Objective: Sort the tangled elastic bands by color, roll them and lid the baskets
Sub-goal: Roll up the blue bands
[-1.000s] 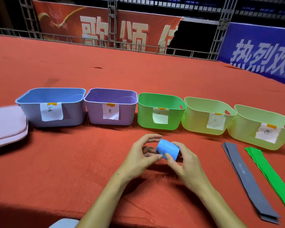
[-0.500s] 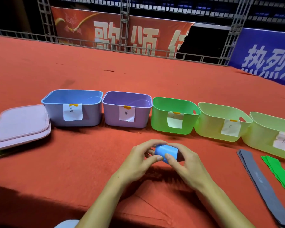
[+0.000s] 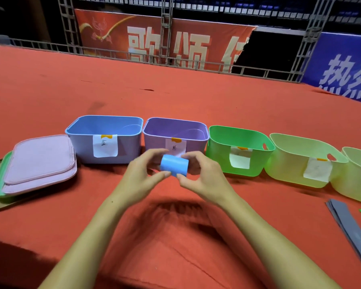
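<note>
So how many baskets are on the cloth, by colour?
Blue basket: 1
Purple basket: 1
Bright green basket: 1
Pale yellow-green baskets: 2
Total: 5, all without lids.

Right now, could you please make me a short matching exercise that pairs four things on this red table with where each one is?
Things:
1. blue roll
2. stack of lids
3. grey bands
4. purple basket

Places:
A. flat on the table at the far right
B. held up between both hands
C. left of the blue basket
D. between the blue basket and the green basket

Pairs: 1-B, 2-C, 3-A, 4-D
</note>
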The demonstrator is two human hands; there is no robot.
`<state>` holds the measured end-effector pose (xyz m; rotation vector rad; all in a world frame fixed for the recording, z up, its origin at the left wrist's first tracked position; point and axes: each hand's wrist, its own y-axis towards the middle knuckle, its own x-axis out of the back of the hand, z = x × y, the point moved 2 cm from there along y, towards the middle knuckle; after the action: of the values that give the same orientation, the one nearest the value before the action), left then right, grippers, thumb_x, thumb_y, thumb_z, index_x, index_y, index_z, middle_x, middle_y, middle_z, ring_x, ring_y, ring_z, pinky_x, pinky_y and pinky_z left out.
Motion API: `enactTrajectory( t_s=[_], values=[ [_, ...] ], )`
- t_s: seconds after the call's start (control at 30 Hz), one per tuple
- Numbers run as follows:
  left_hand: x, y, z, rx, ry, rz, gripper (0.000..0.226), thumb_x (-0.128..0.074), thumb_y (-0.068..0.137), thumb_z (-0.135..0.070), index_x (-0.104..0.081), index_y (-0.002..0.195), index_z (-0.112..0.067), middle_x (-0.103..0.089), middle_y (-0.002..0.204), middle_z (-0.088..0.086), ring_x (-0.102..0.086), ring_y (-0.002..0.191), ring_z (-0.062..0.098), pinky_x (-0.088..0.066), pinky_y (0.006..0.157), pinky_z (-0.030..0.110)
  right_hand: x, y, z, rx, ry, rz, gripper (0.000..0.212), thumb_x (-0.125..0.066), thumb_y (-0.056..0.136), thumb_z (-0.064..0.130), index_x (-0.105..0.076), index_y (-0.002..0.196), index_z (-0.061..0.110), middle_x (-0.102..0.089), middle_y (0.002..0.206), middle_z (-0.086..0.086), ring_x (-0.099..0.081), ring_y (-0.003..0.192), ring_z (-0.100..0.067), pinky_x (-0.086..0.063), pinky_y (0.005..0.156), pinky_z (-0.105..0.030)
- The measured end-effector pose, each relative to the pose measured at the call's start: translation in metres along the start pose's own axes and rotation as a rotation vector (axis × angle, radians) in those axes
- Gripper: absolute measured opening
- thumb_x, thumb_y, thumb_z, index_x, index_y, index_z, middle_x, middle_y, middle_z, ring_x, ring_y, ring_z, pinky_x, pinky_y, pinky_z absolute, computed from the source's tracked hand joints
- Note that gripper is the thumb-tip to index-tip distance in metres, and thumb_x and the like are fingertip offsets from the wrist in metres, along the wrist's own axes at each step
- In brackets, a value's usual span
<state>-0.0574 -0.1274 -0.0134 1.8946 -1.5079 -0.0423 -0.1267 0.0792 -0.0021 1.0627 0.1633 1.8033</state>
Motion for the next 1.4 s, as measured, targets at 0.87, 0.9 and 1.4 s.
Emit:
enactTrajectory(
  t_s=[0.87,0.9,1.4],
  values=[
    [0.179,0.147,0.128,0.241,0.444,0.103,0.038,-0.085,0.086,-0.007,-0.07,0.115,-0.026,-0.076,0.104,-0.002,-0.079,0.068,0.015,-0.065,0.081,0.044,-0.158,0.247,0.002,-0.116,-0.251,0.289,0.052,-0.082,0.071,0.034,-0.062,0.117,0.022,-0.071,0.11,0.003,-0.064,0.105,-0.022,-0.058,0.086,-0.045],
    [0.181,0.15,0.132,0.257,0.456,0.116,0.039,-0.087,0.084,-0.009,-0.071,0.116,-0.027,-0.077,0.104,0.0,-0.079,0.072,0.019,-0.065,0.082,0.043,-0.159,0.251,0.001,-0.117,-0.26,0.316,0.051,-0.083,0.072,0.032,-0.064,0.117,0.021,-0.071,0.109,0.003,-0.066,0.104,-0.022,-0.059,0.086,-0.046],
    [0.185,0.164,0.153,0.474,0.489,0.296,0.042,-0.086,0.085,-0.006,-0.072,0.122,-0.019,-0.072,0.114,0.012,-0.071,0.087,0.021,-0.056,0.074,0.028,-0.173,0.275,-0.002,-0.101,-0.388,0.542,0.041,-0.084,0.081,0.031,-0.075,0.12,0.025,-0.07,0.102,0.011,-0.069,0.104,-0.017,-0.061,0.091,-0.04]
  ],
)
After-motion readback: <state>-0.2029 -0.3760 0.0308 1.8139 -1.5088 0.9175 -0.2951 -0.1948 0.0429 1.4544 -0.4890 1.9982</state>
